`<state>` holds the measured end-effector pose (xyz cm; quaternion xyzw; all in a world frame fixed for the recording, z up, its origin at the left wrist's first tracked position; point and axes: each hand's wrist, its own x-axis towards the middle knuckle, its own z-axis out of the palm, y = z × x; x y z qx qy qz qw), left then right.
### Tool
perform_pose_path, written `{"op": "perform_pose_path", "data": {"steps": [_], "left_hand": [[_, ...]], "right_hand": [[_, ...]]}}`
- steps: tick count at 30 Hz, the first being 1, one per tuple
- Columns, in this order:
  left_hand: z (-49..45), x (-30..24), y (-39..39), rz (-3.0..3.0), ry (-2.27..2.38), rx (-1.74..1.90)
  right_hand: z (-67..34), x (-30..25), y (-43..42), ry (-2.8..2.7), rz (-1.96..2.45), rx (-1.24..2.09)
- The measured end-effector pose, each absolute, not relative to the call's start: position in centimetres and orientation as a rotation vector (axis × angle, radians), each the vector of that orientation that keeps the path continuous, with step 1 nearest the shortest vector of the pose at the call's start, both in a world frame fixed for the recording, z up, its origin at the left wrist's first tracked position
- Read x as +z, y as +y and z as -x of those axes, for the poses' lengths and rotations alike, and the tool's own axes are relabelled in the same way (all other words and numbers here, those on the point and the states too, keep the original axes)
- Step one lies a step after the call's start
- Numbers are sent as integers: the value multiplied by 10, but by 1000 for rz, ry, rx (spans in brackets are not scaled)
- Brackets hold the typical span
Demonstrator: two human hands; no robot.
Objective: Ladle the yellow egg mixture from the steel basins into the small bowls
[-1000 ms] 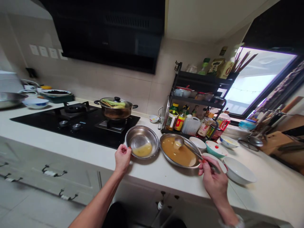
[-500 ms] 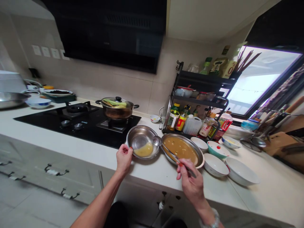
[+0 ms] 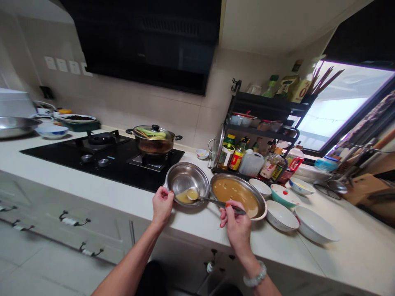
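1. At the far left, between nine and ten o'clock of the steel bowl, a wide metal pan (image 3: 15,128) rests on the white counter (image 3: 135,204), with a blue-patterned bowl (image 3: 52,131) just beside it.
2. Nearer, also toward nine to ten o'clock, the black gas hob (image 3: 123,172) is set into the counter.
3. At half past ten, a lidded pot (image 3: 154,144) stands on the hob's right burner; green food shows through its glass lid (image 3: 151,132).
4. At eight o'clock, the left hand (image 3: 163,204) grips the steel bowl's rim, thumb and fingers closed on it.
5. The steel bowl (image 3: 185,181) tips toward the person, and yellowish liquid (image 3: 183,197) pools along its near side.
6. The ladle (image 3: 214,201) has its scoop inside that bowl, toward five o'clock, holding yellowish liquid; its handle points between three and four.
7. At one o'clock, a small bowl (image 3: 202,153) sits near the wall.
8. At four o'clock, the right hand (image 3: 237,225) has its fingers wrapped around the ladle's handle.
9. Just past three, an oval metal basin (image 3: 263,212) contains brown liquid (image 3: 236,193).
10. At two o'clock, a black rack (image 3: 263,132) stands above bottles (image 3: 237,159).
11. Around three o'clock, beyond the basin, several bowls (image 3: 281,216) cluster.
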<state>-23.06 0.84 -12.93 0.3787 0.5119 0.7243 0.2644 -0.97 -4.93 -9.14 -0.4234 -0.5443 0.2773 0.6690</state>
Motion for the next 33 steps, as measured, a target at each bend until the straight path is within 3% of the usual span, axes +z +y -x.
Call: {"op": "perform_pose_path", "data": {"steps": [21, 27, 33], "left_hand": [[231, -128, 7, -1029, 1405, 1947], [230, -122, 4, -1014, 1407, 1949], [228, -118, 3, -989, 1394, 1957]], "right_hand": [[-14, -51, -58, -900, 908, 772], [-41, -38, -59, -867, 935, 637], [-69, -45, -62, -1195, 1022, 271]]}}
